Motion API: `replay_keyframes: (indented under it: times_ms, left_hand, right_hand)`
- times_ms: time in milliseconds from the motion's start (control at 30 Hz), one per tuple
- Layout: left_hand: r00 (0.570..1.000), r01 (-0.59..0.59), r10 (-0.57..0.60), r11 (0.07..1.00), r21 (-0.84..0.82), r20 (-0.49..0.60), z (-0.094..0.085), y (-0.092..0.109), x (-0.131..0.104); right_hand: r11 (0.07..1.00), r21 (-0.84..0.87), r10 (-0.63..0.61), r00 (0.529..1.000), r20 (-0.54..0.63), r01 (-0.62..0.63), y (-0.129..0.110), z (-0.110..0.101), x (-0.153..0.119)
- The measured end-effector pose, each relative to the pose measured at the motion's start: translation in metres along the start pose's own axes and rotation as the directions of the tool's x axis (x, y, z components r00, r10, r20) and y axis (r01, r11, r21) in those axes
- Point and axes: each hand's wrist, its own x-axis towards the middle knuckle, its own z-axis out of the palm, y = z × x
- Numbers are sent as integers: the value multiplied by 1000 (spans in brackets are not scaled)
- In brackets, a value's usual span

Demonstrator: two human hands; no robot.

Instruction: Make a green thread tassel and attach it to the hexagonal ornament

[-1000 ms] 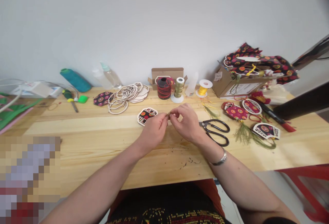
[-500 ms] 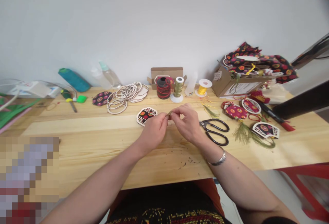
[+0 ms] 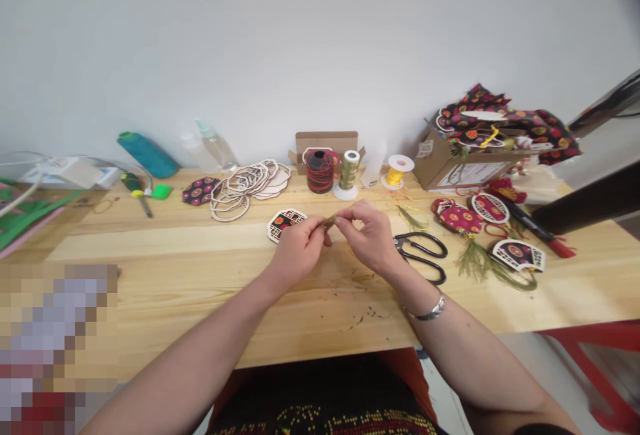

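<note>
My left hand (image 3: pixel 299 248) and my right hand (image 3: pixel 367 234) meet above the wooden table, both with fingers pinched. Between their fingertips is a small olive-green item (image 3: pixel 329 222), possibly thread; its shape is mostly hidden. Partly behind my left hand lies an octagonal ornament (image 3: pixel 284 223) with a pale lattice frame over dark patterned fabric. Black-handled scissors (image 3: pixel 429 244) rest just right of my right hand, their blades hidden behind it. A silver bracelet circles my right wrist.
Along the wall stand a red-black cord spool (image 3: pixel 320 172), a green thread cone (image 3: pixel 349 172), a yellow spool (image 3: pixel 397 172) and a fabric-filled box (image 3: pixel 440 162). Wooden frames (image 3: pixel 245 185) lie left; tasselled ornaments (image 3: pixel 457 216) right. A screwdriver (image 3: pixel 134 185) is far left.
My fingertips have drawn slightly apart, and more of the olive-green item shows between them. The whole view has shifted a little.
</note>
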Motion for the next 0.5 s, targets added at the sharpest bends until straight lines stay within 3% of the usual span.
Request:
replay_keyframes:
  times_ms: [133,233,300,500]
  left_hand:
    - [994,70,-84,979,-190,-66,-5,-6,5]
    - [953,-21,-58,966,-257,-296,-10,-5,7]
    - [923,-102,-9,958,-268,-385,-12,-1,6]
    - [982,-94,63,981,-170,-180,-7,4,0]
  right_hand:
    - [998,11,-62,998,-28,63,1,-5,3]
    - [993,-22,-114,993,-38,114,1,-8,4]
    - [988,-58,-147,989,-24,146,1,-8,4]
    - [919,-281,-272,961,58,277,3,-5,1]
